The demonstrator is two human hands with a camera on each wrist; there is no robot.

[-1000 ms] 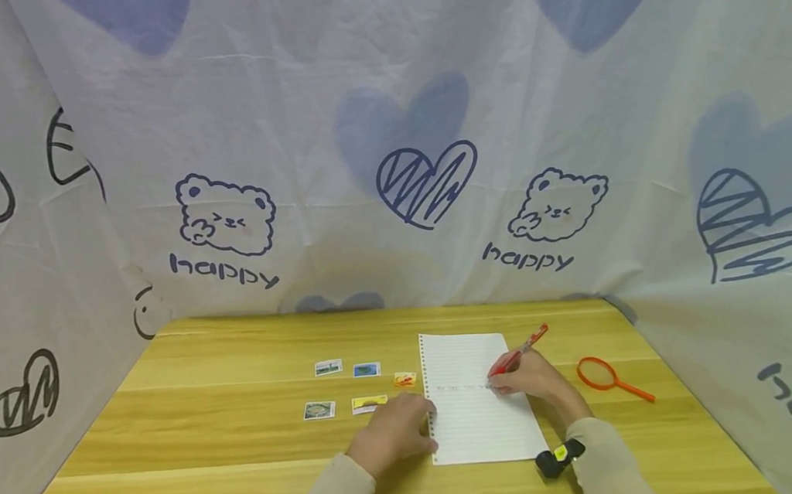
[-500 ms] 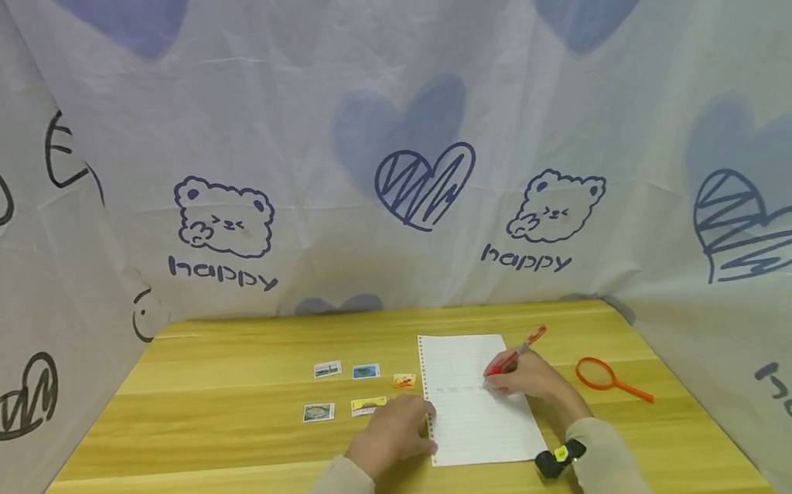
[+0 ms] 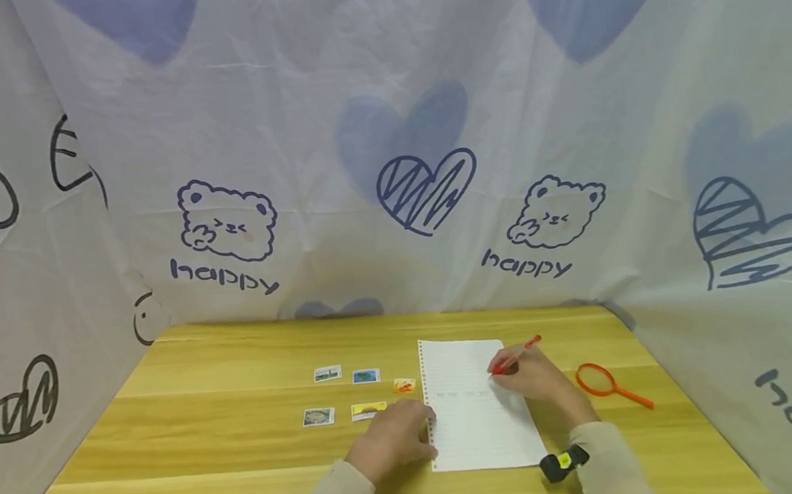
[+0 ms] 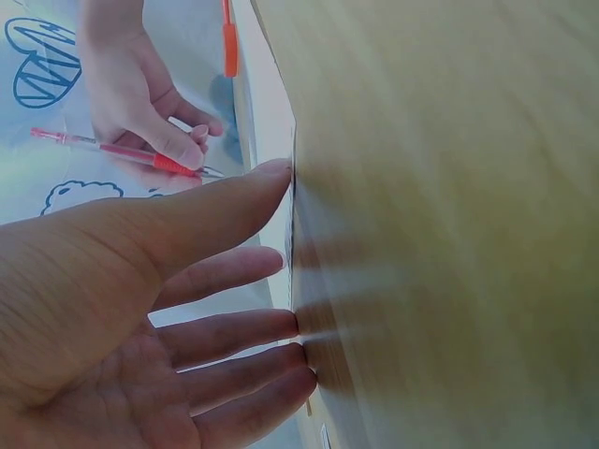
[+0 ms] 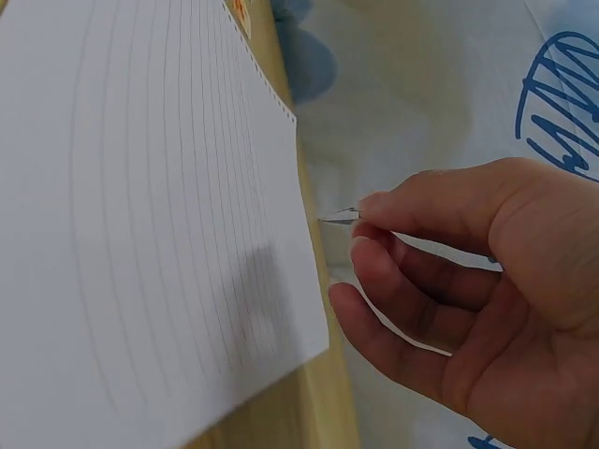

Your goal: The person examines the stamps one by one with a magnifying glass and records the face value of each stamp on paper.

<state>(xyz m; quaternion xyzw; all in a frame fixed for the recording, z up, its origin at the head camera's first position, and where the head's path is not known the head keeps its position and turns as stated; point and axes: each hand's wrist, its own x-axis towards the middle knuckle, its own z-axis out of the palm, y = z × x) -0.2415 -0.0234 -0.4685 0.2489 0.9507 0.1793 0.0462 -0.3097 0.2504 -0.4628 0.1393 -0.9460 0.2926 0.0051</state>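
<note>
My right hand (image 3: 537, 377) pinches a red pen (image 3: 515, 357) over the right part of a lined sheet of paper (image 3: 481, 438) with punched holes down its left edge. In the right wrist view the pen's tip (image 5: 342, 218) pokes out past the thumb and finger, and looks raised off the sheet. A short row of faint writing (image 3: 459, 394) crosses the page, too small to read. At the sheet's left edge rests my left hand (image 3: 393, 437). Its fingers (image 4: 234, 323) are extended, with the fingertips touching down at the paper's border.
Several small stamps lie left of the paper, among them a red-yellow stamp (image 3: 405, 386), a blue stamp (image 3: 366, 376) and a yellow stamp (image 3: 363, 412) by my left hand. An orange magnifying glass (image 3: 633, 396) lies to the right. A patterned cloth (image 3: 330, 206) hangs behind the wooden table (image 3: 195, 449).
My right hand has risen slightly away from the written row with the pen, uncovering the row's right end. The left hand stays at the paper's edge. The head view has tilted up slightly.
</note>
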